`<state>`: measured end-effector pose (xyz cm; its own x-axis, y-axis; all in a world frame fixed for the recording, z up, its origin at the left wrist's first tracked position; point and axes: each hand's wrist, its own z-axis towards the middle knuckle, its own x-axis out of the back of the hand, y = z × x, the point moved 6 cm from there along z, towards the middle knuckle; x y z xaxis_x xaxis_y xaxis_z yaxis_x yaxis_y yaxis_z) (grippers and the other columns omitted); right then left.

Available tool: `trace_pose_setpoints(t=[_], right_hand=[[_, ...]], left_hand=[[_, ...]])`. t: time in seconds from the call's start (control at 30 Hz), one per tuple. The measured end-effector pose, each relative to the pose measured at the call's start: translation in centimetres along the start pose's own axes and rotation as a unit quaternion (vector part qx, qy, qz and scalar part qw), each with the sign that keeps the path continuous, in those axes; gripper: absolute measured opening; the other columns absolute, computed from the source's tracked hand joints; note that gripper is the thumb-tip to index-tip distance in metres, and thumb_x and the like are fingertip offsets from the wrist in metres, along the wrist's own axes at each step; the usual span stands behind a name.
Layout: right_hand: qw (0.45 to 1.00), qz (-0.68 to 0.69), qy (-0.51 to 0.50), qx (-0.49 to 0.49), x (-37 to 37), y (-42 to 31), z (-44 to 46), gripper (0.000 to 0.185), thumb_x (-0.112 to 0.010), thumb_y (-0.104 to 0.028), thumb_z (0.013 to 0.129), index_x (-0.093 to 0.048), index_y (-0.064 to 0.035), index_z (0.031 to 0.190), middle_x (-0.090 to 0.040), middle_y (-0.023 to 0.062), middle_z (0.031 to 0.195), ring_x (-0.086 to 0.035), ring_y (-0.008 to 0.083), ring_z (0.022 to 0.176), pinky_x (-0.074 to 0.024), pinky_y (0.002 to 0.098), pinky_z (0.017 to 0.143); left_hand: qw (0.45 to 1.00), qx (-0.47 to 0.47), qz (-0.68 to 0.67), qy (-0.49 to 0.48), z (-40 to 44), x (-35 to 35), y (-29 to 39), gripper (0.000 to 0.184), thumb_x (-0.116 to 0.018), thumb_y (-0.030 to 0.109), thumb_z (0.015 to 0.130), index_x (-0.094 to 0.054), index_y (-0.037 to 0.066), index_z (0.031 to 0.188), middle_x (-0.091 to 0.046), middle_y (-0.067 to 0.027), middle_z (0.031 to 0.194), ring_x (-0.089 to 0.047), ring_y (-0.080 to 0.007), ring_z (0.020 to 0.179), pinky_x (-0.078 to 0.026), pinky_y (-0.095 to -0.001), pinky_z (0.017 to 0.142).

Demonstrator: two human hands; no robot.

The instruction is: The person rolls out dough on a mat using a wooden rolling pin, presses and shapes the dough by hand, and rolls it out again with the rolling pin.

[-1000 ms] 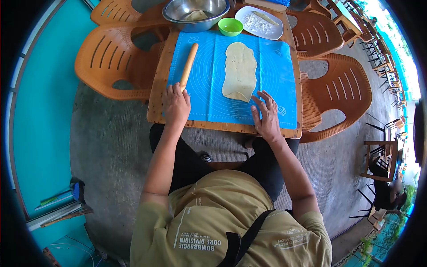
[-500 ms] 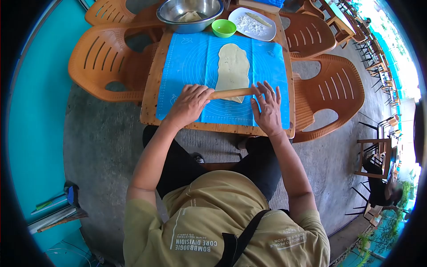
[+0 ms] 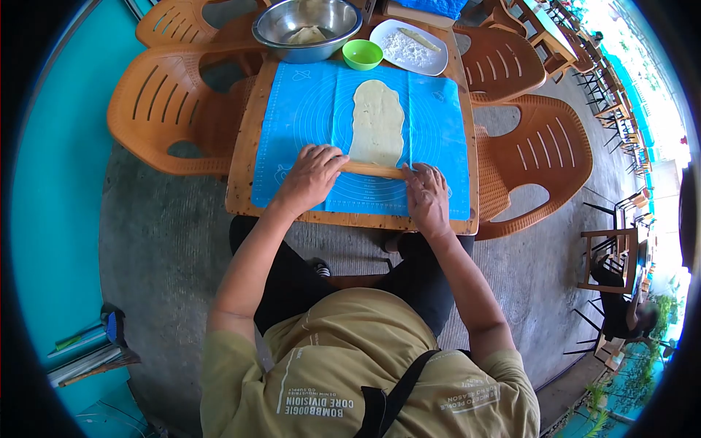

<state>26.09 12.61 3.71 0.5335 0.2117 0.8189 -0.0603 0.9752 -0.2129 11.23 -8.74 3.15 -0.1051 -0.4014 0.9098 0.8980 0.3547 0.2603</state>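
A long, flat sheet of pale dough lies on the blue baking mat. Across its near end rests a wooden rolling pin, lying almost level from side to side. My left hand is closed over the pin's left end, with the fingers curled on top. At the other end my right hand has its fingers bent onto the pin. Both hands hide the pin's tips.
Beyond the mat stand a metal bowl with dough inside, a small green bowl, and a white plate with flour and a strip of dough. Orange chairs flank the wooden table. A person is far right.
The rolling pin has come toward me to the dough's near end and lies more level. My right hand's fingers, spread before, are now bent onto it.
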Motion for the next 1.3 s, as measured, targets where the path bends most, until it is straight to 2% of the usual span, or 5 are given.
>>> trace_pose_setpoints(t=[0.13,0.2,0.5,0.83,1.3], right_hand=[[0.998,-0.019,-0.039,-0.047,-1.4,0.0,-0.6,0.047,-0.063,-0.013,0.103,-0.060,-0.0092,0.150,-0.061,0.0177,0.147,-0.053,0.0389,0.144,-0.0371,0.0556,0.122],[0.993,-0.014,-0.085,-0.083,-2.1,0.3,-0.5,0.056,-0.058,-0.021,0.106,-0.048,-0.0074,0.160,-0.050,0.0184,0.162,-0.035,0.0427,0.157,-0.0236,0.0616,0.128],[0.983,-0.055,-0.128,-0.122,-3.0,1.1,1.5,0.058,-0.045,-0.034,0.114,-0.041,-0.0046,0.164,-0.042,0.0174,0.169,-0.027,0.0397,0.161,-0.0136,0.0611,0.131],[0.983,-0.050,-0.132,-0.121,-2.9,1.0,1.2,0.060,-0.046,-0.033,0.113,-0.038,-0.0046,0.165,-0.042,0.0188,0.169,-0.028,0.0410,0.161,-0.0134,0.0617,0.130],[0.985,-0.038,-0.145,-0.085,-0.4,-1.3,-2.5,0.064,-0.058,-0.031,0.107,-0.041,-0.0077,0.164,-0.040,0.0174,0.170,-0.028,0.0393,0.161,-0.0147,0.0626,0.130]], left_hand=[[0.998,-0.016,0.051,0.021,0.0,-0.5,0.4,0.044,-0.057,0.027,0.110,-0.060,0.004,0.147,-0.056,-0.0097,0.157,-0.042,-0.0255,0.154,-0.024,-0.0523,0.131],[0.998,0.037,0.050,-0.033,0.1,-1.0,0.1,0.053,-0.043,0.036,0.115,-0.053,0.003,0.156,-0.046,-0.0096,0.168,-0.030,-0.0230,0.162,-0.011,-0.0546,0.135],[0.979,0.148,0.055,-0.126,2.6,-2.4,-1.5,0.066,-0.024,0.048,0.117,-0.040,0.004,0.164,-0.035,-0.0092,0.174,-0.019,-0.0227,0.165,-0.003,-0.0559,0.134],[0.980,0.140,0.093,-0.108,2.4,-2.3,-1.0,0.066,-0.026,0.046,0.117,-0.038,0.003,0.165,-0.033,-0.0111,0.174,-0.017,-0.0253,0.165,-0.003,-0.0576,0.134],[0.992,0.085,0.067,-0.068,-2.5,-1.3,2.5,0.070,-0.040,0.044,0.114,-0.029,0.001,0.167,-0.025,-0.0149,0.177,-0.015,-0.0271,0.166,-0.006,-0.0536,0.135]])
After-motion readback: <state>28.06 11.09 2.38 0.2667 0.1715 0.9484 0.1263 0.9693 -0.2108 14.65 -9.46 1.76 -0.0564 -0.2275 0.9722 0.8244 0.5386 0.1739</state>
